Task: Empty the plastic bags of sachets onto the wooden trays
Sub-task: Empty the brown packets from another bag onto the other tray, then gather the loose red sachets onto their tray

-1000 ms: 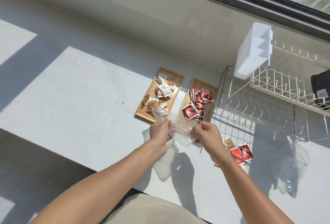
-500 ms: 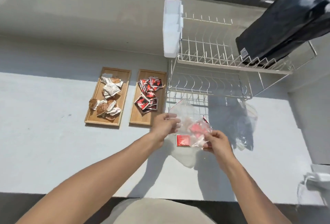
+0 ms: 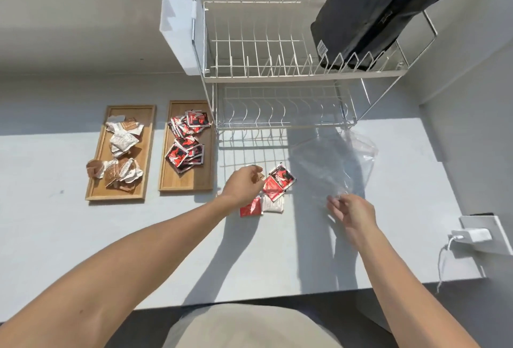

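Note:
Two wooden trays lie side by side on the grey counter. The left tray (image 3: pixel 97 181) holds brown and white sachets (image 3: pixel 122 142). Red sachets (image 3: pixel 186 143) fill the right tray (image 3: pixel 186 184). A few loose red and white sachets (image 3: pixel 277 185) lie on the counter, right of the trays. My left hand (image 3: pixel 244 185) rests at their left edge with its fingers curled; whether it grips one is unclear. An empty clear plastic bag (image 3: pixel 334 161) lies crumpled further right. My right hand (image 3: pixel 351 210) hovers at the bag's near edge with its fingers spread, holding nothing.
A two-tier white wire dish rack (image 3: pixel 277 75) stands behind the loose sachets, with a black bag (image 3: pixel 374 11) on its top tier and a white plastic caddy (image 3: pixel 180 20) on its left side. A plugged-in charger (image 3: pixel 472 235) sits at the right wall. The counter's front edge (image 3: pixel 249 300) is close to me.
Both hands held the clear bag over the counter with red sachets in it. Now the bag lies to the right, out of my hands, and the sachets lie on the counter.

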